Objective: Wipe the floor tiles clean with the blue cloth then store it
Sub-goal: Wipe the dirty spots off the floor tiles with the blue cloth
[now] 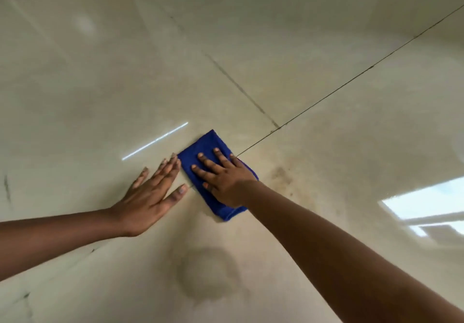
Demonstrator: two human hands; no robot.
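Note:
A folded blue cloth (206, 146) lies flat on glossy cream floor tiles (100, 84), where two grout lines cross. My right hand (222, 177) presses down on the cloth with its fingers spread; the palm covers the cloth's middle. My left hand (153, 193) lies flat on the bare tile just left of the cloth, fingers apart, fingertips touching the cloth's left edge. It holds nothing.
A dark grout line (351, 79) runs to the upper right, a fainter one (238, 86) runs up and left. Brownish smudges (282, 175) mark the tile right of the cloth. A dull ring-shaped stain (206, 275) lies nearer me. A window reflection (426, 207) shines at right.

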